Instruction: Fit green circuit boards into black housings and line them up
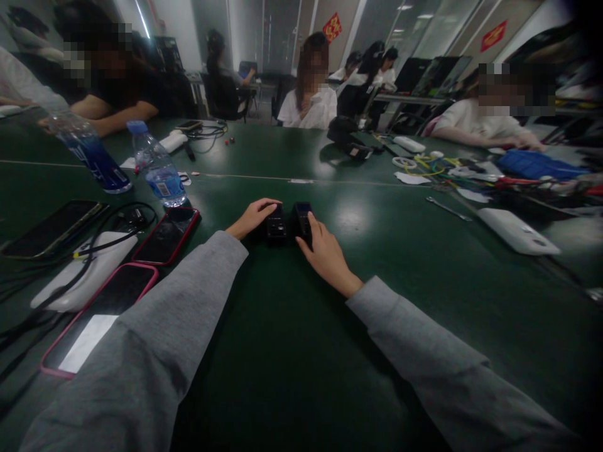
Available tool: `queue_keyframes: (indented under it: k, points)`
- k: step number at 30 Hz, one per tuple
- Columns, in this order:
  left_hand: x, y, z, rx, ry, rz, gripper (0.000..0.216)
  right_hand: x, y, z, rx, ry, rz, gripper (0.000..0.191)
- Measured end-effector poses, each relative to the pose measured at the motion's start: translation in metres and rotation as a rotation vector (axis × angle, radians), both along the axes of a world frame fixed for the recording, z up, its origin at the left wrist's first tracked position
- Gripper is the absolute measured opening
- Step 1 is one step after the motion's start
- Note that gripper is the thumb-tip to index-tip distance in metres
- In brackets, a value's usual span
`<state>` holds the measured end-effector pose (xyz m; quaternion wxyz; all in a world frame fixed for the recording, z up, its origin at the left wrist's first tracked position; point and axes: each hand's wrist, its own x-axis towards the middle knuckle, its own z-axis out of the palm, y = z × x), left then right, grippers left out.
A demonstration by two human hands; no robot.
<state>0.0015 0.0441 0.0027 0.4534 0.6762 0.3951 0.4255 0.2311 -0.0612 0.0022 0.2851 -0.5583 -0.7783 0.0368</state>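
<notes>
Two small black handheld devices, each with a little dark screen, stand side by side on the green table (pixel 264 295) in front of me. My left hand (pixel 257 216) rests around the outer side of the left black device (pixel 276 226), fingertips at its top edge. Buttons show faintly on that device's face. The right black device (pixel 301 213) is held by my right hand (pixel 325 248), its thumb at the near edge and forefinger along the right side. A narrow gap separates the devices. Fingers behind them are partly hidden.
At left lie a red-edged phone (pixel 167 235), a pink-cased phone (pixel 101 317), a white power bank (pixel 87 270) and cables. Two water bottles (pixel 162 172) stand behind. Right are a wrench (pixel 447 208), a white box (pixel 518 231) and tangled wires (pixel 438 166). Several people sit beyond.
</notes>
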Motion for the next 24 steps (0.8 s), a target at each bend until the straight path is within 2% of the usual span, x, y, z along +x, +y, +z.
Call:
queue_keyframes:
  k: [7,17,24]
  points:
    - [0.000,-0.001,-0.001,-0.012,0.005,-0.006,0.034,0.022,0.012,-0.003,0.034,0.032,-0.121,0.071]
    - [-0.002,0.008,-0.011,-0.048,-0.025,-0.017,0.045,0.030,0.013,0.000,0.044,0.055,-0.120,0.068]
    - [-0.002,0.005,-0.007,-0.034,-0.008,-0.011,0.047,0.025,0.006,0.001,0.023,0.014,-0.076,0.069]
